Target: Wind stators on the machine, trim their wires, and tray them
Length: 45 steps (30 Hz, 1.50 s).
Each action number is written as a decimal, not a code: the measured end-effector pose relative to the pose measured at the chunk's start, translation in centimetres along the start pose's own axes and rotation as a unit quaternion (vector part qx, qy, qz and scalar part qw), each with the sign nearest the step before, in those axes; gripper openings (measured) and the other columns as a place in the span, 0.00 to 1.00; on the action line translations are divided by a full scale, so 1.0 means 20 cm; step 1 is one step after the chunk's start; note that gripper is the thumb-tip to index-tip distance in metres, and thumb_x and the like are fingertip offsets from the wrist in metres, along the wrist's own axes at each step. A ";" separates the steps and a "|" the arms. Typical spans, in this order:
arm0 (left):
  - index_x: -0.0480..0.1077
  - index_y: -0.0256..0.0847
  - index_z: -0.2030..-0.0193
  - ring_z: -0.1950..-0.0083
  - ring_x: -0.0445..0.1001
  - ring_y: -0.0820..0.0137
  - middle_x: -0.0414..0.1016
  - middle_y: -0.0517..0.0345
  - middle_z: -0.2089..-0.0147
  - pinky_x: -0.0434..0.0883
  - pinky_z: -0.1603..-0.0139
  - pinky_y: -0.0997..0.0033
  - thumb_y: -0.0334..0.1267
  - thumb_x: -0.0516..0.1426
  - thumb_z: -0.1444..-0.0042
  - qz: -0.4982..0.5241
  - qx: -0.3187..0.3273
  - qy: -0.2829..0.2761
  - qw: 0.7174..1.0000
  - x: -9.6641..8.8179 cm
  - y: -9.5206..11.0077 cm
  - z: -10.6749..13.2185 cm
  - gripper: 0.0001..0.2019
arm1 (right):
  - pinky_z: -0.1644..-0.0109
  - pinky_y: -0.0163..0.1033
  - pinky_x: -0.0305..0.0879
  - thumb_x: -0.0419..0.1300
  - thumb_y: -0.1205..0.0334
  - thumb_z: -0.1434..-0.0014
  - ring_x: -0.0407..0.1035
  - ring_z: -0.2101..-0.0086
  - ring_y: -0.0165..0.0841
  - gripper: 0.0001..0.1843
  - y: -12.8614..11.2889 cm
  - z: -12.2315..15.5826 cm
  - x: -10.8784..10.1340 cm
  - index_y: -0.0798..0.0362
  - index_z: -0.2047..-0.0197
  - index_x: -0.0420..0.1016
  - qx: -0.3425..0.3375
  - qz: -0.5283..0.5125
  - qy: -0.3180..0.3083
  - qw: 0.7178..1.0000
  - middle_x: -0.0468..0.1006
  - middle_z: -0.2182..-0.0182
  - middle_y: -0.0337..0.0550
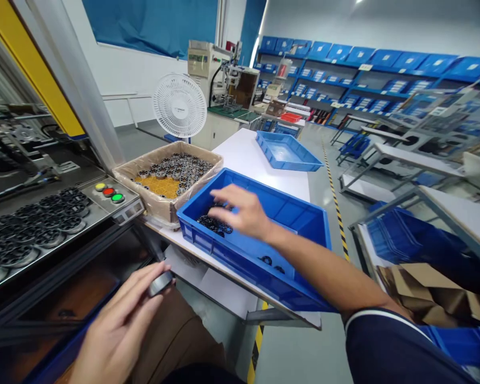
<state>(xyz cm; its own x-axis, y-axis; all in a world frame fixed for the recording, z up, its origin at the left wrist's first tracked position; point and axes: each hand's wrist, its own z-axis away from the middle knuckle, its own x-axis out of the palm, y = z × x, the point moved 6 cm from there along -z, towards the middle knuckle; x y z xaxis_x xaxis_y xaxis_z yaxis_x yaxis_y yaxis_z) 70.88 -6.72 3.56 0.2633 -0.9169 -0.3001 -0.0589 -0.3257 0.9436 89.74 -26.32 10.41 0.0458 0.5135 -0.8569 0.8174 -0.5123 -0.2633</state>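
Note:
Low in front of me, my left hand (118, 325) pinches a round silver metal ring (160, 284) with a dark inside, held on edge between thumb and fingers. My right hand (242, 210) reaches over the deep blue bin (260, 285), its fingers spread and curved, with nothing visible between them. Beneath those fingers, at the bin's left end, lies a pile of small black round parts (214, 224), partly hidden by the hand. A few loose black rings (266, 260) are on the bin's floor nearer its right end.
A plastic-lined carton (166, 210) of round metal parts adjoins the bin. On the left, a machine bed carries rows of black-and-silver rings (50, 237) beside coloured push buttons (109, 192). A shallow blue tray (288, 152) and a white fan (180, 105) stand farther back.

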 end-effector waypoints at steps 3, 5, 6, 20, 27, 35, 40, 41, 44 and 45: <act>0.72 0.52 0.42 0.48 0.79 0.59 0.79 0.56 0.45 0.76 0.47 0.64 0.48 0.60 0.45 0.052 -0.093 0.015 0.994 -0.11 -0.16 -0.03 0.23 | 0.48 0.48 0.70 0.54 0.57 0.33 0.72 0.54 0.38 0.18 0.48 -0.04 0.04 0.60 0.46 0.70 0.196 0.092 -0.100 0.971 0.76 0.54 0.52; 0.72 0.52 0.43 0.52 0.80 0.61 0.78 0.56 0.45 0.78 0.51 0.67 0.47 0.61 0.46 0.080 -0.106 0.023 0.991 -0.14 -0.23 -0.05 0.23 | 0.50 0.49 0.71 0.58 0.57 0.35 0.72 0.55 0.37 0.16 0.66 -0.02 0.12 0.59 0.49 0.72 0.225 0.105 -0.148 0.957 0.75 0.54 0.48; 0.74 0.52 0.45 0.52 0.80 0.62 0.78 0.57 0.45 0.78 0.52 0.70 0.47 0.63 0.48 0.071 -0.086 0.028 0.993 -0.15 -0.24 -0.06 0.21 | 0.50 0.49 0.72 0.59 0.56 0.35 0.72 0.54 0.37 0.16 0.72 -0.01 0.18 0.58 0.48 0.71 0.231 0.107 -0.169 0.952 0.75 0.52 0.48; 0.75 0.48 0.47 0.45 0.77 0.63 0.79 0.51 0.46 0.74 0.45 0.70 0.40 0.64 0.46 0.141 -0.052 -0.009 0.989 -0.07 -0.04 0.01 0.19 | 0.50 0.47 0.72 0.59 0.56 0.35 0.72 0.54 0.37 0.18 0.79 -0.03 0.46 0.57 0.47 0.70 0.239 0.186 -0.302 0.904 0.73 0.50 0.49; 0.77 0.43 0.50 0.51 0.79 0.68 0.81 0.51 0.49 0.75 0.52 0.77 0.30 0.68 0.54 0.295 -0.052 0.015 0.954 -0.03 -0.02 -0.01 0.21 | 0.51 0.44 0.70 0.58 0.65 0.38 0.74 0.59 0.39 0.09 0.54 -0.07 0.14 0.60 0.59 0.78 0.197 0.208 -0.230 0.930 0.77 0.60 0.53; 0.79 0.51 0.53 0.57 0.83 0.67 0.83 0.58 0.54 0.78 0.54 0.77 0.25 0.69 0.58 0.287 -0.029 -0.020 0.957 0.09 0.10 0.02 0.24 | 0.60 0.38 0.73 0.58 0.74 0.43 0.73 0.62 0.33 0.13 -0.55 0.21 -0.07 0.54 0.55 0.72 -0.179 -0.249 0.079 0.949 0.77 0.64 0.47; 0.80 0.57 0.56 0.59 0.83 0.68 0.84 0.66 0.58 0.76 0.57 0.84 0.20 0.69 0.63 0.277 0.025 -0.026 0.960 0.15 0.16 0.00 0.29 | 0.59 0.39 0.73 0.59 0.73 0.42 0.72 0.62 0.32 0.11 -0.57 0.27 0.01 0.56 0.55 0.72 -0.155 -0.310 0.087 0.934 0.75 0.64 0.48; 0.80 0.57 0.56 0.59 0.83 0.68 0.84 0.66 0.58 0.76 0.58 0.84 0.20 0.69 0.63 0.278 0.030 -0.023 0.960 0.16 0.16 -0.01 0.29 | 0.58 0.39 0.73 0.60 0.72 0.42 0.72 0.62 0.32 0.10 -0.56 0.28 0.01 0.57 0.55 0.72 -0.151 -0.313 0.085 0.934 0.75 0.64 0.48; 0.80 0.55 0.56 0.59 0.83 0.67 0.84 0.64 0.59 0.77 0.58 0.82 0.19 0.69 0.63 0.282 0.027 -0.011 0.959 0.19 0.16 -0.01 0.29 | 0.58 0.38 0.73 0.60 0.73 0.43 0.72 0.61 0.32 0.10 -0.54 0.28 0.01 0.57 0.56 0.72 -0.156 -0.312 0.089 0.933 0.75 0.63 0.48; 0.80 0.54 0.56 0.59 0.83 0.66 0.84 0.63 0.58 0.77 0.58 0.81 0.19 0.69 0.63 0.284 0.025 -0.007 0.958 0.19 0.15 -0.01 0.28 | 0.57 0.38 0.73 0.60 0.74 0.43 0.72 0.61 0.32 0.11 -0.54 0.28 0.01 0.57 0.56 0.72 -0.159 -0.308 0.094 0.933 0.75 0.63 0.48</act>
<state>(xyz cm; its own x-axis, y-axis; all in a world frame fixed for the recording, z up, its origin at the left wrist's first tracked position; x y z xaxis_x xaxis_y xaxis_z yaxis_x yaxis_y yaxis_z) 71.96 -11.15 5.35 0.1620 -0.9523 0.2587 -0.2349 0.2175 0.9474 77.67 -24.52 10.71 -0.4139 0.7699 -0.4857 0.8495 0.1348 -0.5102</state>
